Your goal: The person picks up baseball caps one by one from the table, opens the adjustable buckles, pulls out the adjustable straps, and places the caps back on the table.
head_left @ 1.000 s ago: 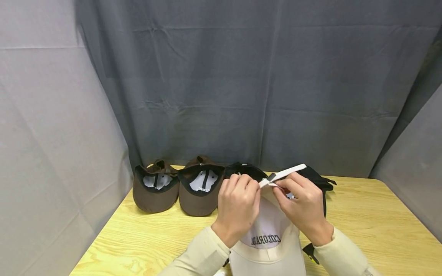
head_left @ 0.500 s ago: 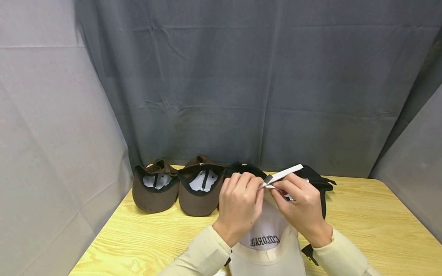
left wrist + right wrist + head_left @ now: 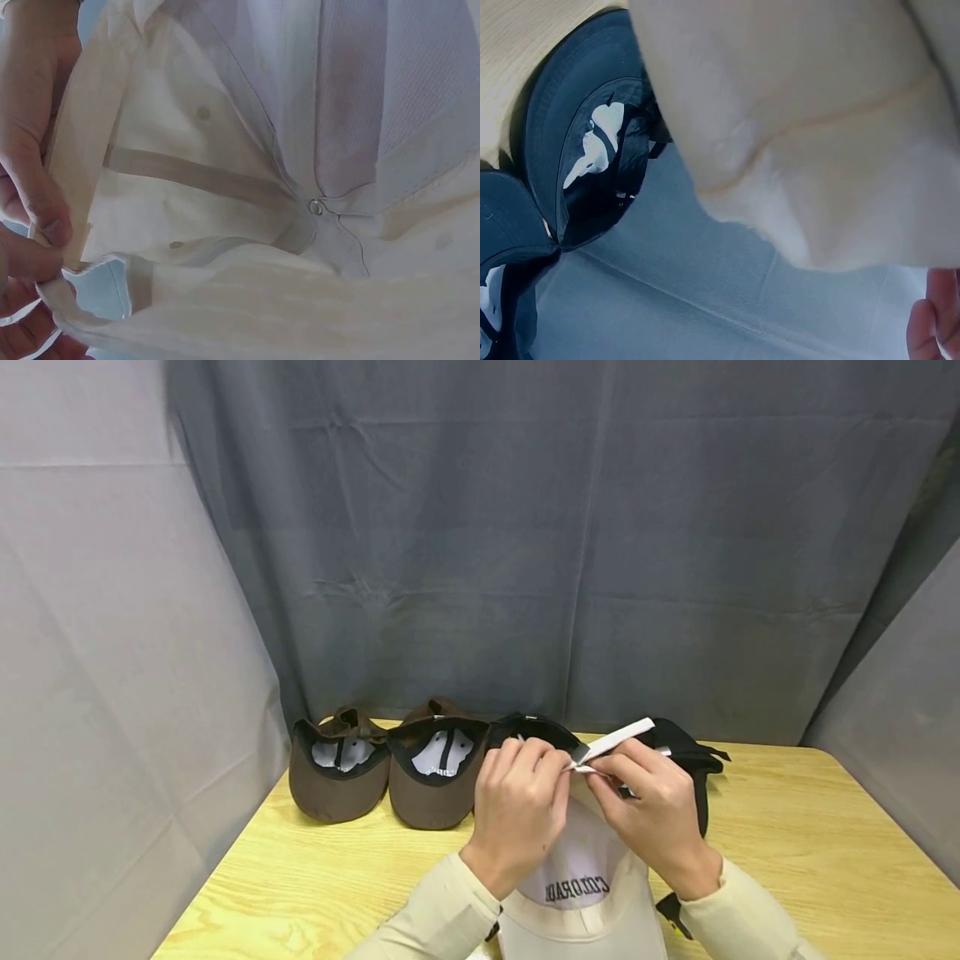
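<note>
A cream baseball cap (image 3: 577, 868) with dark lettering inside its crown is held up between both hands, brim toward me. My left hand (image 3: 521, 814) pinches the cap's back strap near a small metal buckle (image 3: 581, 752). Just right of the buckle, my right hand (image 3: 652, 814) pinches the strap too. The strap's free white end (image 3: 618, 737) sticks out up and to the right from the buckle. The left wrist view looks into the cap's seamed lining (image 3: 202, 142), with fingers (image 3: 54, 225) gripping the fabric at its left edge.
Two dark brown caps (image 3: 339, 797) (image 3: 429, 806) lie upturned at the table's back left. A black cap (image 3: 532, 727) is behind my left hand, and another black cap (image 3: 678, 747) is behind my right. Grey curtain (image 3: 450, 552) hangs behind the wooden table (image 3: 810, 835).
The buckle and the strap's free end have shifted slightly left, and the buckle sits a little lower. Both hands keep their pinch on the strap.
</note>
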Demonstrator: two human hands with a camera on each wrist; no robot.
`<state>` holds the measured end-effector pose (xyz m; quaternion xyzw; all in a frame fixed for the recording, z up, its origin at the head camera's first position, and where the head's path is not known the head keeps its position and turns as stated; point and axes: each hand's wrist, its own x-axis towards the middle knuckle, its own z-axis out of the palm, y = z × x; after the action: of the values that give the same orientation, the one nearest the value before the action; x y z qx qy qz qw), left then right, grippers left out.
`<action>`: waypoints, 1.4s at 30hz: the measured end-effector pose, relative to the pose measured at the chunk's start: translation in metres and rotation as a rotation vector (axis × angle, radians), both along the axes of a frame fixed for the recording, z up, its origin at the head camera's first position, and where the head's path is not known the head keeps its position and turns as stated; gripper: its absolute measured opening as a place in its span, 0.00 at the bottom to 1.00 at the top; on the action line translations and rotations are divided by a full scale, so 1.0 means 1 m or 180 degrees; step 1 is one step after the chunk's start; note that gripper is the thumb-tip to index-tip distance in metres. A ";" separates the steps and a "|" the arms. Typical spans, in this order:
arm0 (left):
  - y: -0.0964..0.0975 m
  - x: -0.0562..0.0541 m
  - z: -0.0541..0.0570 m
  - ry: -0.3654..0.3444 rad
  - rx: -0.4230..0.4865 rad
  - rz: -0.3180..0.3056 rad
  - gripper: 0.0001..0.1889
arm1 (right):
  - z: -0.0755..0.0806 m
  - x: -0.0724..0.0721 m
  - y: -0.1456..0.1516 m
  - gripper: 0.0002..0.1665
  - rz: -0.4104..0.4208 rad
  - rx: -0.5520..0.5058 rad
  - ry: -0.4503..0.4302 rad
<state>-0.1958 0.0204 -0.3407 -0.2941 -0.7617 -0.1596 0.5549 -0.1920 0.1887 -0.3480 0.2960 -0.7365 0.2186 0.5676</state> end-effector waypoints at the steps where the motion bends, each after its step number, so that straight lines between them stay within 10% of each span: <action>1: 0.000 0.000 0.000 0.0005 -0.0002 -0.0008 0.05 | 0.000 0.000 0.000 0.10 0.0009 -0.0006 0.0004; 42: -0.001 -0.001 0.003 0.0059 0.0004 -0.0039 0.03 | 0.003 -0.001 -0.002 0.11 0.0076 -0.0114 0.0079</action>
<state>-0.1971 0.0195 -0.3379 -0.2998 -0.7546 -0.1606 0.5612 -0.1925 0.1867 -0.3447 0.2972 -0.7217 0.2348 0.5793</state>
